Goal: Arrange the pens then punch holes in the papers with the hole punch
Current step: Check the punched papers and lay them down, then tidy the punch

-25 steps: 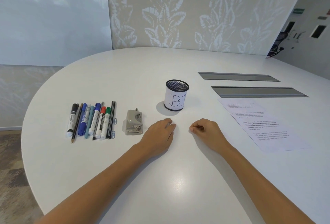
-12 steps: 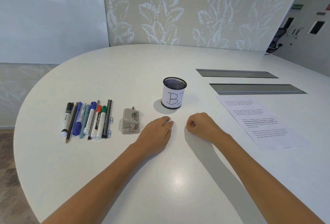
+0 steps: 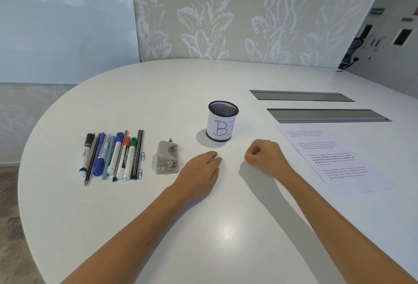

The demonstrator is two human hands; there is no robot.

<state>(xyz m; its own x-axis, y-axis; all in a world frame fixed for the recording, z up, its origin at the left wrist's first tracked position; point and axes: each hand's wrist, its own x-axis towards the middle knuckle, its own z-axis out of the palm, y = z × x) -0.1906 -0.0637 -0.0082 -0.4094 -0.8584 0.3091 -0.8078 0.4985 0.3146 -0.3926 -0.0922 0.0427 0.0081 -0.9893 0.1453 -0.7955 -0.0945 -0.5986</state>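
Our left hand (image 3: 199, 171) lies flat, palm down and empty, on the white table (image 3: 226, 238), just right of the grey hole punch (image 3: 168, 157). Our right hand (image 3: 263, 156) rests curled in a loose fist, holding nothing we can see. Pens and markers (image 3: 113, 154) lie in a row at left; the printed paper (image 3: 334, 159) lies at right, behind it the mesh cup (image 3: 222, 122) marked "BI".

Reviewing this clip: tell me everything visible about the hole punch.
The hole punch is a small grey one, metal by the look of it, lying flat on the white table with its lever down and a small knob at its far end. It sits between the row of pens and the left hand, apart from both. Nothing touches it; no paper is in it.
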